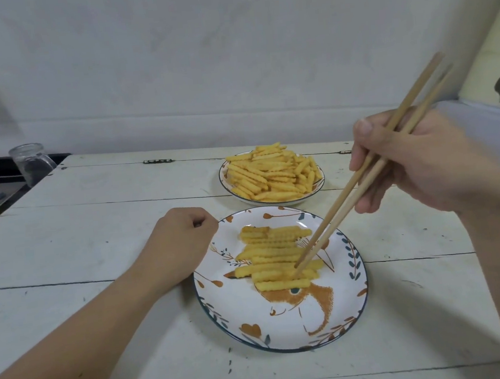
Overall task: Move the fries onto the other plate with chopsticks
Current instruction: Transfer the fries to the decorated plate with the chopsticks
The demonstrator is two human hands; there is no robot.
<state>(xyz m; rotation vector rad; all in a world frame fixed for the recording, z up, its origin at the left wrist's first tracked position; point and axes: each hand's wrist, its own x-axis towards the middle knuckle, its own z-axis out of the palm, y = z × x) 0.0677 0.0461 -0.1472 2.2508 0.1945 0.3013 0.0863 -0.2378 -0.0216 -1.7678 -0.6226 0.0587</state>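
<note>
Glossy glazed plate (287, 332), pale wooden chopsticks (349, 192), scuffed painted-wood table (94, 235)

**Colours and patterns on our table**

We see golden-yellow, crinkle-ridged fries (275, 255) on our near plate (286, 326), which is white with a dark blue-green rim, rust-orange animal and heart motifs, and teal leaf sprigs. Our far plate (225, 181) is white with a dark rim under more yellow fries (273, 173). Our chopsticks (372, 168) are pale tan wood. The table (94, 235) is off-white planks, scuffed with dark flecks.
</note>
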